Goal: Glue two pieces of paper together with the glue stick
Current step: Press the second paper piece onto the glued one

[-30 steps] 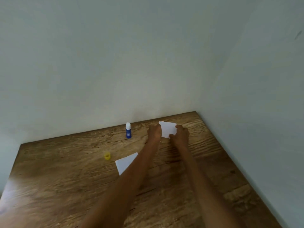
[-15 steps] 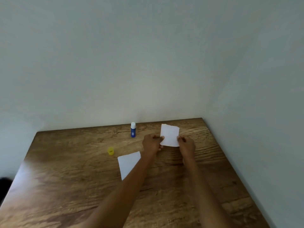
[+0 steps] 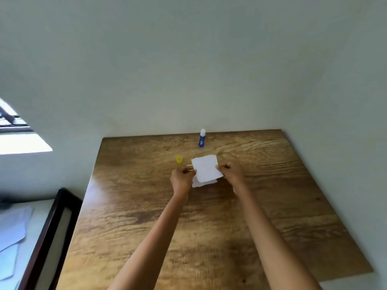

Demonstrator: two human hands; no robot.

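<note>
Both hands, left hand (image 3: 181, 178) and right hand (image 3: 230, 172), pinch the upper paper (image 3: 206, 168) directly over the lower paper (image 3: 196, 183), mid-worktop (image 3: 272, 206), edges skewed.

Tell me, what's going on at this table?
A person is gluing two papers together. Their left hand and right hand pinch a white paper by its side edges, holding it over a second paper lying on the table. The glue stick stands uncapped by the wall, with its yellow cap set apart.
</note>
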